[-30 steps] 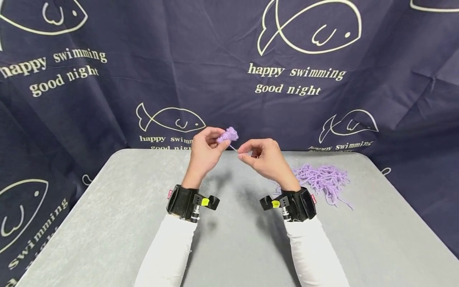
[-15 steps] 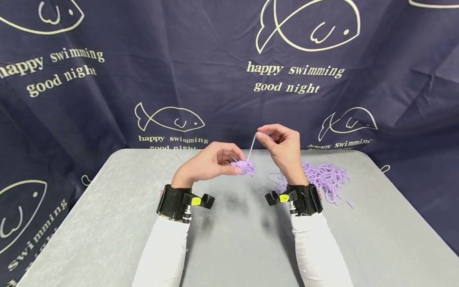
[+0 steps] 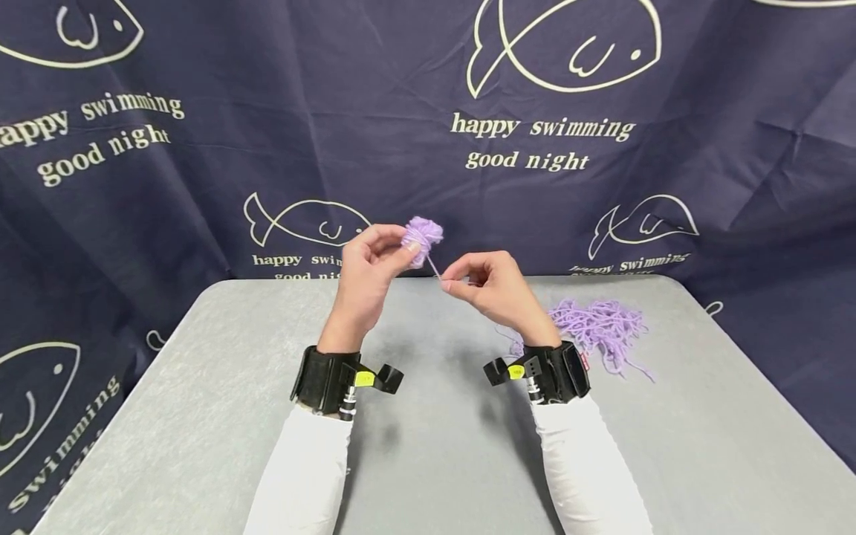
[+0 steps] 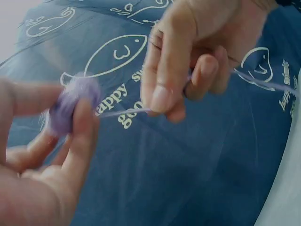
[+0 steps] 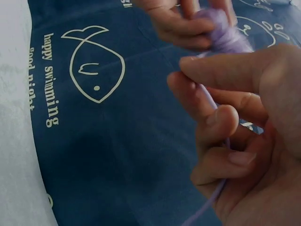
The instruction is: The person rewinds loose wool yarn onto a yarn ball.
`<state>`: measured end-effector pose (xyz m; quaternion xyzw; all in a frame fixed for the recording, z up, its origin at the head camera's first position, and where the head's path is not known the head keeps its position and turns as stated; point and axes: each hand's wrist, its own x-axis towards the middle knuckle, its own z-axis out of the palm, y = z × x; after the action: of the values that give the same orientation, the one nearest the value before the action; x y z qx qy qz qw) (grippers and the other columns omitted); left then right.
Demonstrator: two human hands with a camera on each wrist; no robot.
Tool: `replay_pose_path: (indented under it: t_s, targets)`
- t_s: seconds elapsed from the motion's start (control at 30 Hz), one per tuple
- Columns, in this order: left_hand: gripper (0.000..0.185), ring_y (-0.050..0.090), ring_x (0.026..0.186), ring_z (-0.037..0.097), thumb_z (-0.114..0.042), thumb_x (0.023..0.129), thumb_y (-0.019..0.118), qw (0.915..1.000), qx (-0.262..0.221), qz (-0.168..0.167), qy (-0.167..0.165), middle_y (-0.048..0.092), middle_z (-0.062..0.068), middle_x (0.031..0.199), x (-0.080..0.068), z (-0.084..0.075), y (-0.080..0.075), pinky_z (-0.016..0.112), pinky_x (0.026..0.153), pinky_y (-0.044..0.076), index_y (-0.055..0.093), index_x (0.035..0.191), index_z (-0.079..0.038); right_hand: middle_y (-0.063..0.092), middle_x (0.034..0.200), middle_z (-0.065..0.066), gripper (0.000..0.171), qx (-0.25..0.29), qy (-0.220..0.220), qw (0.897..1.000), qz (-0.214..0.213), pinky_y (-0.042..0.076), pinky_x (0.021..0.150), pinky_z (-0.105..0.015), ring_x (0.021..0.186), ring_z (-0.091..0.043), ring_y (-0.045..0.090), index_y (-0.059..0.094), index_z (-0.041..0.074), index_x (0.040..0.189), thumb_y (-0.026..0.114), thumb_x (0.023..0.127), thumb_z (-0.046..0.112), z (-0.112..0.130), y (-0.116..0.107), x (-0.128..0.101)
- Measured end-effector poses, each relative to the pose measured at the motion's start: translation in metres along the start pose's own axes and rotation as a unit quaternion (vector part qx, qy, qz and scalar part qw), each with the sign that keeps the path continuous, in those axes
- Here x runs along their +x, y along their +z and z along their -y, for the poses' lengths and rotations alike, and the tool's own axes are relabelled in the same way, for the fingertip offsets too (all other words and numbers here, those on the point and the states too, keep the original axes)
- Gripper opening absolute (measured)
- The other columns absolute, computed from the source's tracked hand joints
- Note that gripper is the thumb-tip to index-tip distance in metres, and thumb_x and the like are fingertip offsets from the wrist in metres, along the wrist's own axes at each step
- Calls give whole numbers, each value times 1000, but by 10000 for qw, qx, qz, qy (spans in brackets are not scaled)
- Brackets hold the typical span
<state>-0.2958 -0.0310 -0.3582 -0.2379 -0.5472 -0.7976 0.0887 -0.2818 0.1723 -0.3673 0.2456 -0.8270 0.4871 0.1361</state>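
My left hand [image 3: 368, 275] pinches a small wound ball of purple yarn [image 3: 423, 236] between thumb and fingers, raised above the table's far edge. From the ball a short taut strand [image 3: 434, 266] runs down to my right hand [image 3: 491, 291], whose thumb and forefinger pinch it. In the right wrist view the yarn strand [image 5: 207, 96] passes on across the curled fingers and trails off below the hand. The left wrist view shows the ball [image 4: 73, 106] blurred, gripped at its sides, with the right hand [image 4: 188, 61] close by.
A loose tangle of purple yarn [image 3: 602, 327] lies on the grey table [image 3: 428, 461], right of and partly behind my right wrist. A dark blue curtain [image 3: 374, 89] with fish drawings hangs right behind the table. Both wrists wear black camera straps [image 3: 328, 379].
The left hand dipped with the ball toward the table, then rose and tilted it up again. The right hand rose with the strand, then came back down and left toward the ball.
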Motion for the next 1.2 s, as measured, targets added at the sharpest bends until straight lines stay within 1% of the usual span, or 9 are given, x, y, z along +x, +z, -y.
replay_pose_path:
  t_s: [0.1,0.23,0.4,0.53,0.73,0.83,0.9,1.03,1.2]
  targets:
    - [16,65,75,10,11,87,69,9952,836,-466,222,68,4,87,1,3,-1,21,70,57,65,100,4,69,74,0,3,-149,-66,9997,176,32,45,-24,50,-13,42,79,7,88,80,85,7,6,0,-1]
    - [20,64,83,15,4,87,73,9746,2120,-507,506,67,11,93,-1,8,-3,21,71,54,64,104,5,69,74,2,4,-237,-137,9992,276,34,45,-24,50,-15,43,79,7,87,79,85,9,11,0,-4]
    - [21,68,88,21,1,87,72,9362,3442,-183,679,69,12,100,-2,11,-6,25,70,53,66,107,-2,69,74,0,4,47,-301,9995,-7,32,45,-24,50,-13,42,79,5,88,79,85,7,14,-2,-5]
    - [21,69,84,22,2,86,72,9231,3787,472,462,72,10,100,-1,10,-5,32,70,54,70,106,-6,70,76,-3,5,741,-383,9951,-528,33,46,-23,52,-10,43,78,2,90,79,86,3,14,-6,-3]
    - [17,67,90,23,3,88,73,9248,3181,2084,131,70,9,100,-1,7,-4,36,81,57,70,104,-2,67,73,-1,11,1487,-359,9781,-1409,34,48,-21,55,-10,43,76,-4,94,80,86,3,8,-10,-3]
    - [19,67,90,23,3,88,74,9316,2563,2577,12,70,9,99,-4,6,-6,36,81,58,70,106,0,69,75,0,17,1758,-213,9709,-1612,38,52,-20,58,-10,47,74,-9,97,80,86,2,4,-11,-3]
    - [21,67,90,23,5,87,74,9401,2011,2749,-139,70,9,98,-6,5,-6,37,80,59,69,107,2,70,77,1,20,1912,-47,9674,-1659,39,53,-20,61,-9,50,72,-11,99,80,86,3,0,-11,-4]
    - [25,69,92,21,13,86,70,9616,867,2584,-316,71,8,99,-9,2,-5,34,82,60,66,109,5,72,80,1,20,1991,281,9683,-1482,44,58,-20,67,-9,56,72,-12,101,78,88,2,-7,-9,-4]
    - [32,67,90,16,20,85,64,9896,-83,1435,-33,71,3,100,-8,0,-1,24,79,57,69,104,-6,73,79,0,10,1417,416,9864,-722,44,57,-21,64,-8,57,75,-5,95,77,87,-1,-6,-3,-3]
